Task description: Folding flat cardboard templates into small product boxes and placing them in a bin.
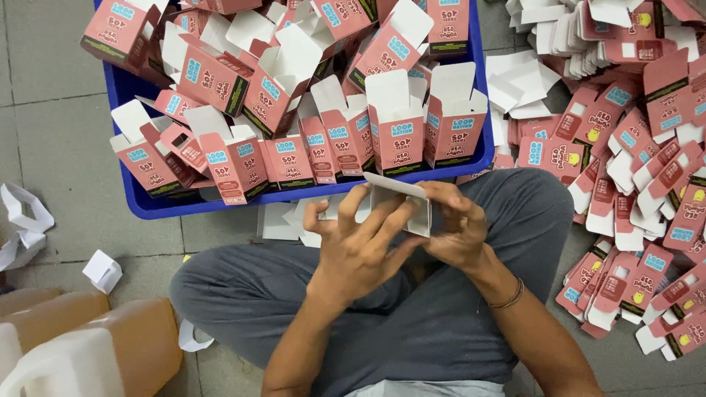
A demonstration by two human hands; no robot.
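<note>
The person sat cross-legged on the grey floor (51,140), and both hands met over the lap, just in front of the blue crate (309,195). Between them was a small carton (401,202), seen mostly from its white inner side, partly unfolded. The left hand (360,246) lay over the carton's near and left part, fingers spread and curled onto it, thumb up at its left edge. The right hand (460,224) closed on the carton's right end, fingers wrapped round the edge, a thin bangle (509,298) on that wrist. So the carton sat clamped between the two hands, above the grey trouser knees, its top flap almost touching the crate's rim.

The crate was packed with assembled pink cartons (397,125), their white flaps standing open. To the person's right a loose heap of flat pink carton blanks (640,169) spread over the floor. At the lower left stood plastic jugs (110,345), one holding amber liquid, with scraps of white paper (101,270) nearby.
</note>
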